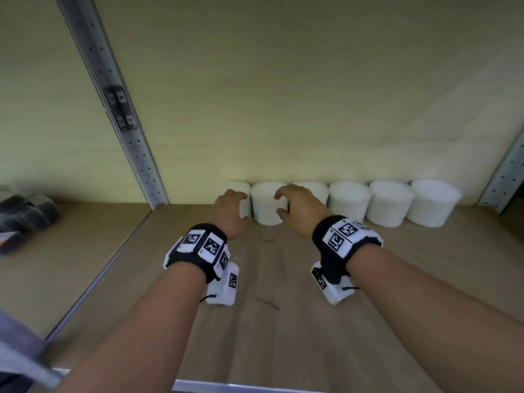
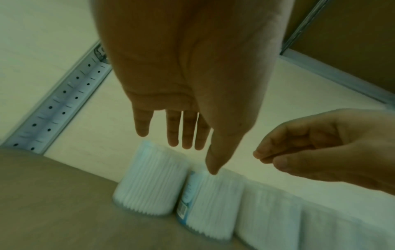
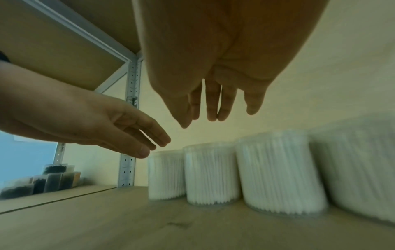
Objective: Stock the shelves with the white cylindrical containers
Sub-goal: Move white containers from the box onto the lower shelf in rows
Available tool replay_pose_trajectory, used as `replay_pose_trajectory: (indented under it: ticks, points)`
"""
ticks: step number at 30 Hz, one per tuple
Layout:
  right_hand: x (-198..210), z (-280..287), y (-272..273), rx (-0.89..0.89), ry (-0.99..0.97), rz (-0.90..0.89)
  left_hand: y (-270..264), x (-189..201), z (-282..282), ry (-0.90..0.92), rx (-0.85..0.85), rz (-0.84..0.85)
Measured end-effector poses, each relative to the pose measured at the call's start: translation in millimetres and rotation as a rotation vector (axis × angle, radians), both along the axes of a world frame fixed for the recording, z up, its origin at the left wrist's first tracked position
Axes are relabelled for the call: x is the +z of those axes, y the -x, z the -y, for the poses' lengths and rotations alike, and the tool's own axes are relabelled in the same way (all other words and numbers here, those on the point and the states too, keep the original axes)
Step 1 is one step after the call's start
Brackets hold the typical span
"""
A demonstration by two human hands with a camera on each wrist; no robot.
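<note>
Several white cylindrical containers stand in a row along the back of the wooden shelf point(image 1: 283, 293). The leftmost container point(image 1: 235, 185) point(image 2: 149, 182) point(image 3: 165, 175) is partly hidden behind my left hand point(image 1: 243, 207). Next to it stand the second container point(image 1: 265, 205) point(image 2: 211, 203) point(image 3: 210, 174) and a third container point(image 1: 313, 191) point(image 3: 275, 174). My right hand point(image 1: 279, 203) hovers in front of the gap between the second and third. The wrist views show both hands empty, with relaxed fingers point(image 2: 186, 135) point(image 3: 213, 108) slightly above and in front of the containers, not touching them.
Perforated metal uprights point(image 1: 141, 154) point(image 1: 507, 180) frame the bay at left and right. Dark boxes point(image 1: 25, 214) point(image 3: 51, 181) sit on the neighbouring shelf to the left. A metal rail point(image 1: 226, 388) runs along the shelf's front edge. An upper shelf board point(image 3: 64, 42) hangs overhead.
</note>
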State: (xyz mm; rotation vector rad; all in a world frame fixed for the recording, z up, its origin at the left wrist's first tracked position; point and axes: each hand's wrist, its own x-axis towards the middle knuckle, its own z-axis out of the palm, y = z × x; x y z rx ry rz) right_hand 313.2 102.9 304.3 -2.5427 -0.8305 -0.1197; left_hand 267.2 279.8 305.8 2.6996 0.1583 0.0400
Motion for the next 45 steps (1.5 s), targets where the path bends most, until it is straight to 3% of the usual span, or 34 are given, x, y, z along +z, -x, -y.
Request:
replay_pose_trajectory:
  ticks: [7,14,20,31,45]
  points:
    - [17,38,76,-0.070,-0.008,0.049,75,18,32,0.005,-0.015,0.143]
    - [26,75,160,-0.084,-0.002,-0.029,166,33,67,0.039,-0.063,0.176]
    - [16,95,224,-0.097,0.050,-0.056,227,17,94,0.048,-0.106,0.136]
    - [-40,125,297,-0.129,0.117,-0.191,296,-39,127,0.044,-0.112,-0.046]
    - [-191,110,305,-0.073,0.292,-0.533,305,-196,134,0.056,-0.033,-0.460]
